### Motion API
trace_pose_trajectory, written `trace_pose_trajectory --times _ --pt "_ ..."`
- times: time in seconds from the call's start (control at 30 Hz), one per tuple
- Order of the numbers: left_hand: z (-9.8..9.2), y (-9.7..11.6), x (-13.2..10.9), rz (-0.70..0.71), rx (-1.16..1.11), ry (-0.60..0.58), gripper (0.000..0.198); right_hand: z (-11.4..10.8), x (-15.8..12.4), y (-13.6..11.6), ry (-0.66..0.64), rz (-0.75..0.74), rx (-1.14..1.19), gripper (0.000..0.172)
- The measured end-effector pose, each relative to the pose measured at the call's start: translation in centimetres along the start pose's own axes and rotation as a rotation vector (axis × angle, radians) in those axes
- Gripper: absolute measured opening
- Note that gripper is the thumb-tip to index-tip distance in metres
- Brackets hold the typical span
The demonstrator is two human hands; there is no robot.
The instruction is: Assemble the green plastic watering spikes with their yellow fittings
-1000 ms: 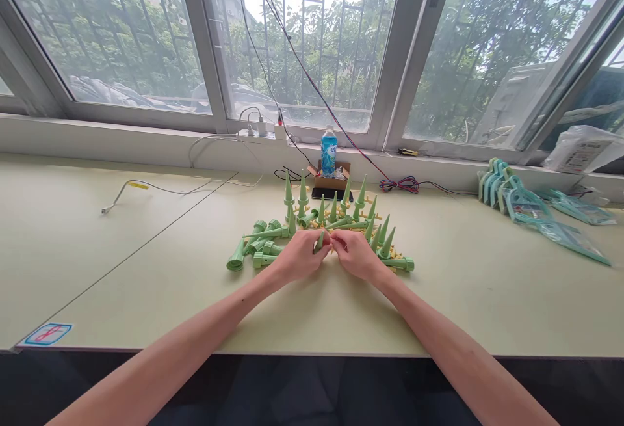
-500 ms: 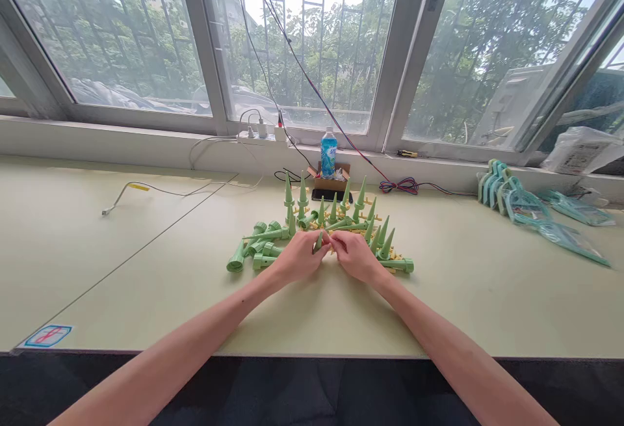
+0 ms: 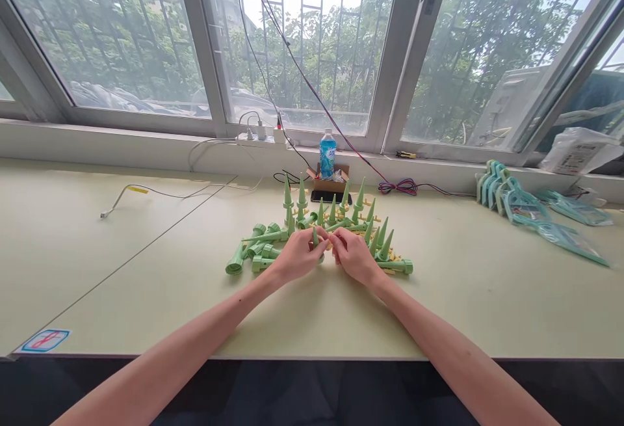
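My left hand (image 3: pixel 298 255) is closed round a green plastic plant watering spike (image 3: pixel 315 236), its pointed tip upward between thumb and fingers. Beside it, nearly touching, my right hand (image 3: pixel 355 255) pinches what looks like a small yellow plastic piece (image 3: pixel 329 244) against the spike's side; fingers hide most of it. Behind both hands several green spikes stand point up, such as this upright spike (image 3: pixel 359 201). Other spikes (image 3: pixel 268 236) lie in a pile to the left. Small yellow pieces (image 3: pixel 397 258) are scattered by the standing spikes on the right.
A black phone (image 3: pixel 331 197) lies before a small cardboard box (image 3: pixel 330 185) and a blue liquid bottle (image 3: pixel 327 155). Bundled wires (image 3: pixel 400 186) and teal hangers (image 3: pixel 524 205) are to the right. A white cable (image 3: pixel 160 190) crosses the table (image 3: pixel 146 283) on the left.
The spike in my left hand has turned more upright and shifted slightly left. My right fingers stay beside it. The piles look unchanged.
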State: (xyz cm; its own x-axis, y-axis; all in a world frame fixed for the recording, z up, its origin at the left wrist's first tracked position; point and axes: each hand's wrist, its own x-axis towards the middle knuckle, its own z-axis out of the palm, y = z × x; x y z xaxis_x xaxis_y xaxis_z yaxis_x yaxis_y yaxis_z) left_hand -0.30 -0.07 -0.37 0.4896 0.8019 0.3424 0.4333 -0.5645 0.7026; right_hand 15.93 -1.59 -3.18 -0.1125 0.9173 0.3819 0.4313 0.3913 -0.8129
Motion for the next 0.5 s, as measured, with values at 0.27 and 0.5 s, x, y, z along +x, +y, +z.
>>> trace_pose_trajectory --times 0.27,0.5 --pt "0.02 -0.02 0.13 -0.025 -0.047 0.016 0.025 -0.09 -0.11 -0.17 0.081 -0.033 0.036 0.028" --pt "0.13 -0.25 0.17 -0.023 -0.083 0.02 0.024 -0.24 -0.13 -0.31 0.152 -0.037 0.039 0.03"
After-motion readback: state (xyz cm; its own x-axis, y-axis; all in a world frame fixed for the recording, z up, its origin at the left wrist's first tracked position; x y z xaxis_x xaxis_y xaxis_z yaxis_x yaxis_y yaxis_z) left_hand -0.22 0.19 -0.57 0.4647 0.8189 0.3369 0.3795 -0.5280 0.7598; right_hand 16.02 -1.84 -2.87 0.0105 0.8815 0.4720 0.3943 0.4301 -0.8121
